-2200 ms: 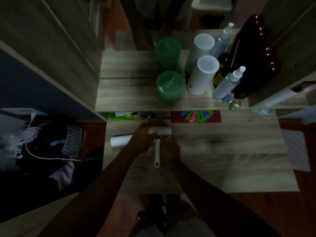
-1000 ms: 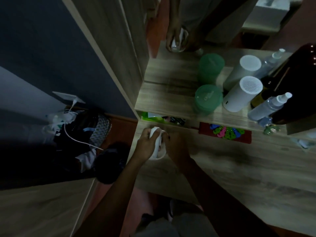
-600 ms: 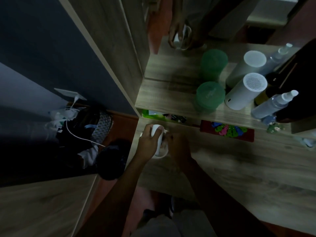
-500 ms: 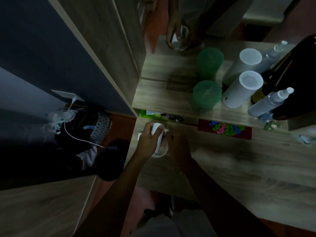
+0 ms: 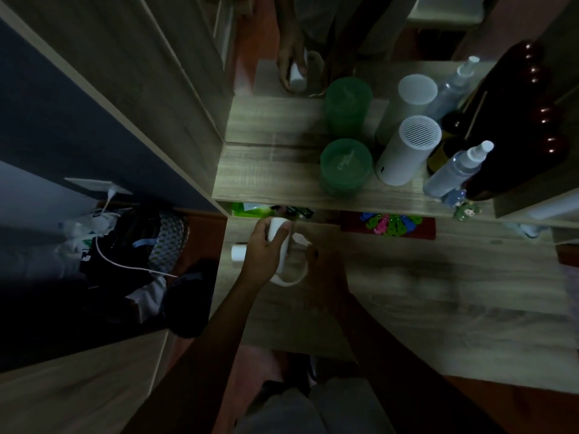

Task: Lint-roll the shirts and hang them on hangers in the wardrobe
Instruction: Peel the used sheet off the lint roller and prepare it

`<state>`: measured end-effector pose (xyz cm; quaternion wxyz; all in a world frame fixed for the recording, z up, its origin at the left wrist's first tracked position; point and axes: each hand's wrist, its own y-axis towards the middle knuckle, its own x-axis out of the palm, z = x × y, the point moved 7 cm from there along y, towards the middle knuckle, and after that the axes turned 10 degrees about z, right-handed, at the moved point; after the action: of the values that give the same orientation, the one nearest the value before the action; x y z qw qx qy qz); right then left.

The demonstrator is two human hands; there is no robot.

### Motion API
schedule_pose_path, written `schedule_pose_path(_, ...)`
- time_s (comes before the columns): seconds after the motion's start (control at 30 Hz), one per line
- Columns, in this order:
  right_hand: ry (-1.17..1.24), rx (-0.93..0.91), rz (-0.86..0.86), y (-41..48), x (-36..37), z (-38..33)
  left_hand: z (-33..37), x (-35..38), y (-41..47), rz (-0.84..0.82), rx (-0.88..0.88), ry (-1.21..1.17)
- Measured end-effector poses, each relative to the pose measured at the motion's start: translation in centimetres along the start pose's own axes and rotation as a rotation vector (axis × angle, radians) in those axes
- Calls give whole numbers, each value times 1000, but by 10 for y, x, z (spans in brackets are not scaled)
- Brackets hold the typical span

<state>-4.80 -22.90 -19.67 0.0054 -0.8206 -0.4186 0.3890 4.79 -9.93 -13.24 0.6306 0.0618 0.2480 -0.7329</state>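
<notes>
My left hand (image 5: 264, 250) is wrapped tight round the lint roller (image 5: 277, 238), thumb over its white roll, held just above the desk (image 5: 407, 292) near its back-left corner. Right hand (image 5: 326, 270) sits beside it, fingers pinching a peeled sheet (image 5: 289, 274) curling off the roll; too dark to be sure of that grip.

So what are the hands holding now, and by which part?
The left hand grips the lint roller around its white roll. The right hand seems to pull a peeled sheet off it, but that grip is too dark to tell.
</notes>
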Motion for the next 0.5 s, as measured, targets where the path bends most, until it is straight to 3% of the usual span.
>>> schedule_pose_path(0.1,51,50,-34,-1,-1,10,3,0,3,-6,-3,-9)
schedule_pose_path(0.33,-151,-38,-79,-2,13,27,10,1,-7,-134,-46,-60)
schedule_pose_path(0.5,-273,-24,-152,-5,25,38,4,-7,-12,-88,-114,-69)
